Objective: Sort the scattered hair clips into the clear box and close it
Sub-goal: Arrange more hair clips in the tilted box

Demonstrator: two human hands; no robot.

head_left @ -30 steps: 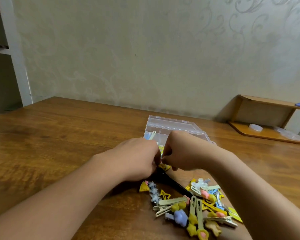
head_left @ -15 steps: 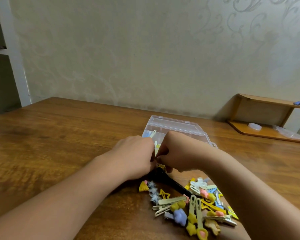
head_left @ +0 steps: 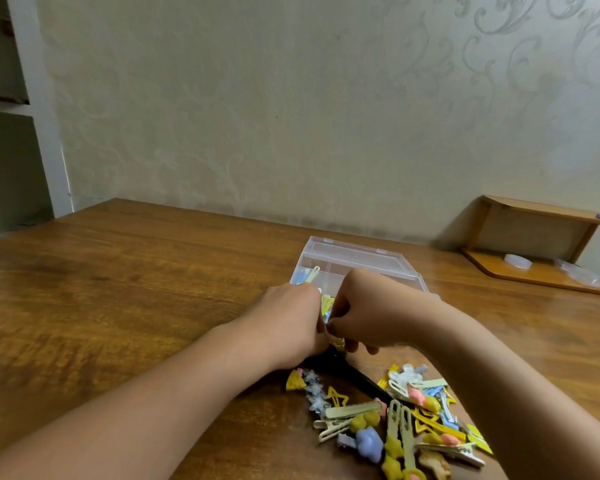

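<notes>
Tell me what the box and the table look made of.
Box: clear, glossy plastic by the look; the clips inside show through its walls. Table: wood or wood veneer, brown with visible grain and a soft sheen; which one cannot be told.

Both forearms bare, no sleeves, no rings on left hand (head_left: 288, 323) or right hand (head_left: 368, 310).

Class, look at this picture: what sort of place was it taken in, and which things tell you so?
Probably a room in a home. A wooden table stands against a wall with swirl-patterned wallpaper, a small wooden shelf sits in the corner, and hair clips lie scattered by a clear box.
</notes>
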